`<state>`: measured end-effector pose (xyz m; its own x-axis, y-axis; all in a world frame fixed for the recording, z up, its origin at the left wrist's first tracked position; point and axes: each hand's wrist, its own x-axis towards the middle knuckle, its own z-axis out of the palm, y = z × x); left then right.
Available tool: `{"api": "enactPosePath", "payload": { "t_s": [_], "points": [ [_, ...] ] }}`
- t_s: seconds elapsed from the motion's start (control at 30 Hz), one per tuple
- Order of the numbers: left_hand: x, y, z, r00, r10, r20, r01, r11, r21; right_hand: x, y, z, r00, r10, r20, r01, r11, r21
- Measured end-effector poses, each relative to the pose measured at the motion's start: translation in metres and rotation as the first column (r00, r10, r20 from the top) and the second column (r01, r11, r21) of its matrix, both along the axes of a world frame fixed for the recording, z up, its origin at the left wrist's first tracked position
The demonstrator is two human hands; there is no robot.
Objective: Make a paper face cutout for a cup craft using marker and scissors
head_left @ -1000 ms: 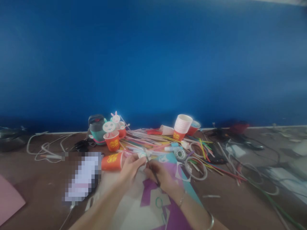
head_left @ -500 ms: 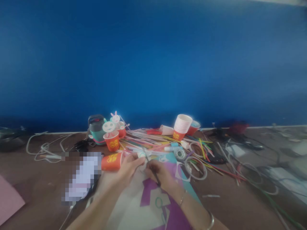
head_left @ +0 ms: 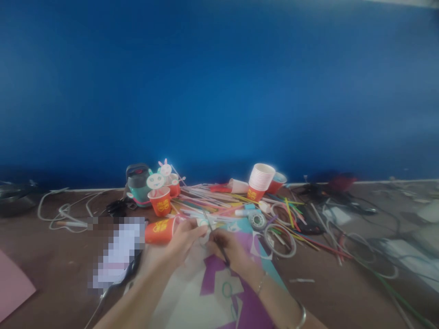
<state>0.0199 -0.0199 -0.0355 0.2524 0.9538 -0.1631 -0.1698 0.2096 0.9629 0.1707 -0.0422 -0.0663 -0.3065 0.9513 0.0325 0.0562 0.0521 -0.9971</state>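
Near the middle of the work surface, my left hand point(head_left: 187, 237) pinches a small white paper piece point(head_left: 202, 222) with a green drawn outline. My right hand point(head_left: 228, 246) is closed around what looks like a pair of scissors point(head_left: 224, 256), dark at the handle, with a thin grey blade pointing up and away beside the paper. The fingers cover much of the handle. Below the hands lie purple paper point(head_left: 252, 308) and a white scrap point(head_left: 224, 278) bearing a green oval. An orange paper cup point(head_left: 159, 231) rests on its side just left of my left hand.
Behind are paper cups with rabbit faces point(head_left: 156, 182), a dark teal kettle-like container point(head_left: 139, 185), a cup stack point(head_left: 261, 180) and many coloured sticks point(head_left: 206, 196). A tape roll point(head_left: 256, 220) and a clear ring point(head_left: 290, 244) lie right. A blurred-out phone-like object point(head_left: 118, 256) lies left.
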Motion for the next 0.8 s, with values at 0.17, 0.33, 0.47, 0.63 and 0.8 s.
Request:
{"api": "enactPosePath", "payload": {
  "t_s": [0.17, 0.33, 0.47, 0.63, 0.8],
  "points": [
    [-0.004, 0.004, -0.004, 1.000, -0.016, -0.022, 0.017, 1.000, 0.024, 0.000, 0.000, -0.001, 1.000, 0.005, -0.003, -0.005, 1.000, -0.015],
    [-0.003, 0.002, -0.005, 0.999, 0.002, 0.036, -0.002, 1.000, 0.001, 0.000, -0.001, 0.005, 1.000, -0.003, 0.008, 0.003, 1.000, -0.031],
    [0.006, -0.004, -0.007, 0.978, 0.054, 0.202, -0.044, 0.998, -0.051, 0.000, 0.000, 0.006, 1.000, -0.003, -0.027, 0.002, 0.999, -0.033],
    [0.011, -0.007, -0.012, 0.953, 0.136, 0.270, -0.120, 0.990, -0.075, -0.001, 0.000, 0.004, 0.999, -0.002, -0.043, -0.001, 0.998, -0.063],
    [0.012, -0.005, -0.015, 0.949, 0.168, 0.265, -0.152, 0.985, -0.082, -0.001, 0.000, 0.003, 0.998, -0.001, -0.057, -0.003, 0.998, -0.070]
  ]
}}
